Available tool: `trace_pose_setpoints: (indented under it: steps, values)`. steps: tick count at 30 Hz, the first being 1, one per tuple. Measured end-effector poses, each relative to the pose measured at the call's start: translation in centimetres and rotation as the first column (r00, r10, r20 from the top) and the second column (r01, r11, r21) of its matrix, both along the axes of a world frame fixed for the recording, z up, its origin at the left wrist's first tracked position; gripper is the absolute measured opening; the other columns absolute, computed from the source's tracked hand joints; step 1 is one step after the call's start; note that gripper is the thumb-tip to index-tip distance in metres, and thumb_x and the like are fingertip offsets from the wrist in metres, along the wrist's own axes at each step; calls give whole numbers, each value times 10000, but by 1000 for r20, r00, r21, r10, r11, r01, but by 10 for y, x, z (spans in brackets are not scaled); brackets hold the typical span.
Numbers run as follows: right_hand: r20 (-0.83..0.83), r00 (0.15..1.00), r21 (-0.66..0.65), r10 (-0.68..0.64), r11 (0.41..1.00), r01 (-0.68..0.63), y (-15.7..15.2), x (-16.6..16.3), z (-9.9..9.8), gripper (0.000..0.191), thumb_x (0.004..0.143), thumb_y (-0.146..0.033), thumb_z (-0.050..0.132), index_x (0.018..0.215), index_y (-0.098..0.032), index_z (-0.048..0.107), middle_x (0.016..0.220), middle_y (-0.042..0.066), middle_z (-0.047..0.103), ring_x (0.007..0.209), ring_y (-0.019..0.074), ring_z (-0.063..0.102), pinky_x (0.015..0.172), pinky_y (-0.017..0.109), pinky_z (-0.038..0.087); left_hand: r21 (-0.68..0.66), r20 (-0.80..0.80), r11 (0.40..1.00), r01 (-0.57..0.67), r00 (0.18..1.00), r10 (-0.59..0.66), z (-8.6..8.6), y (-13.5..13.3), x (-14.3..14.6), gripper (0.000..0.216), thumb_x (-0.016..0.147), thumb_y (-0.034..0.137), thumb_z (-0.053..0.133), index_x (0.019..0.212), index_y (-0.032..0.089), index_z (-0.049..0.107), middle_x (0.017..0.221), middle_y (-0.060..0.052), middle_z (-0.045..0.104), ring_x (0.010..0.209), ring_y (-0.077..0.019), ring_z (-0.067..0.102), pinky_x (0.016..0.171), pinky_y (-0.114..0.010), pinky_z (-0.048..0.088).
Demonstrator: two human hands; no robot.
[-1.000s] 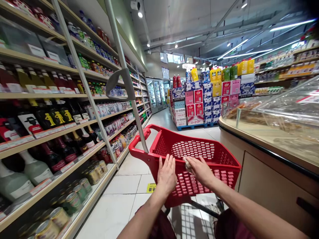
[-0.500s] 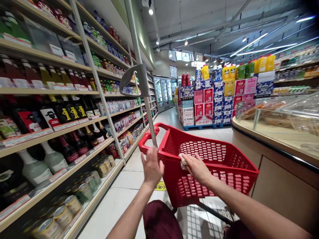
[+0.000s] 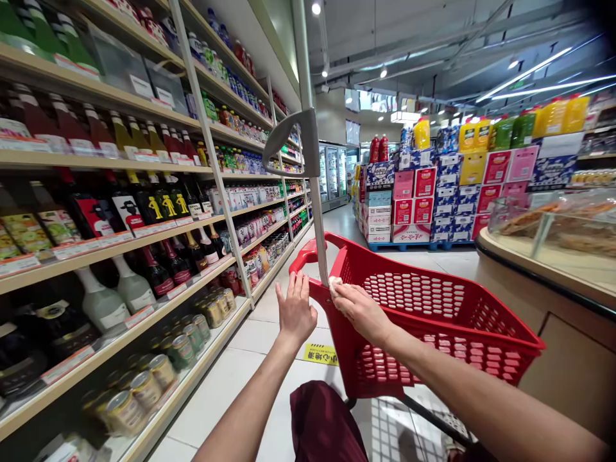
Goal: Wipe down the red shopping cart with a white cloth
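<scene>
A red plastic shopping cart [image 3: 433,321] stands in the aisle in front of me, with a grey upright handle pole [image 3: 315,212] rising from its near left corner. My left hand [image 3: 294,311] lies flat and open against the cart's left corner rim. My right hand [image 3: 359,311] presses a small white cloth [image 3: 335,284] onto the rim beside the pole, fingers closed over it.
Shelves of bottles and cans [image 3: 120,212] line the left side. A glass-topped counter [image 3: 553,256] curves along the right. Stacked boxes and juice bottles [image 3: 433,186] stand ahead on a pallet. Fridges [image 3: 334,173] are at the aisle's far end.
My left hand moved from the cart's rear wall to its left corner. The right hand slid the cloth leftward along the rim toward the pole. The view shifted left.
</scene>
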State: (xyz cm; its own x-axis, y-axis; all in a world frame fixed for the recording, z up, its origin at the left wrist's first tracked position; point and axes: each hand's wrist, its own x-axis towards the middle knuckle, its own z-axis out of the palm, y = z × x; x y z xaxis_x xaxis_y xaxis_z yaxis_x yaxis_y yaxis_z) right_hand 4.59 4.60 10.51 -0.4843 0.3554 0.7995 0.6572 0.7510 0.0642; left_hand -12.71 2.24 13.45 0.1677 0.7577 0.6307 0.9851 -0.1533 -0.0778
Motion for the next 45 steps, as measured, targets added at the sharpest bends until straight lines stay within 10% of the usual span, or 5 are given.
trace_pose_setpoints:
  steps: [10,16,22,28,45]
  values:
    - [-80,994,266,-71,960,90,19,-27,141,316,906,-217,354,1176,-197,518,1222,84,482,1029,211,465,843,366,395,-19,-42,999,-34,999,33,-3,2,-1,686,665,177,433,1337,101,318,1429,-105,268,1329,-285,176,1040,-594,113]
    - [304,952,168,-25,985,-28,18,-18,81,260,901,-206,369,1039,-179,588,1059,73,544,831,163,489,708,300,418,-47,-48,998,-38,998,35,-3,4,-2,695,659,169,449,1340,126,315,1427,-103,278,1334,-284,158,1035,-597,125]
    - [70,996,150,-48,988,37,21,-6,80,259,900,-233,375,1054,-189,577,1110,90,523,906,177,494,759,313,414,-1,-42,999,-40,998,40,-7,7,0,704,659,163,445,1345,108,297,1434,-108,260,1335,-278,161,1036,-595,135]
    - [-128,983,25,-132,990,136,-3,-1,3,250,891,-199,372,1004,-150,590,971,116,570,872,183,512,735,305,446,51,-20,998,-32,999,34,-12,7,4,717,666,163,455,1353,87,265,1440,-126,233,1337,-279,152,1043,-580,135]
    - [14,993,-59,-120,991,121,-29,29,-53,263,875,-156,410,1093,-187,552,1183,85,530,1103,194,460,837,315,445,62,-114,983,174,979,-166,-56,-13,45,660,769,172,429,1368,66,173,1432,-180,227,1347,-235,97,1076,-517,52]
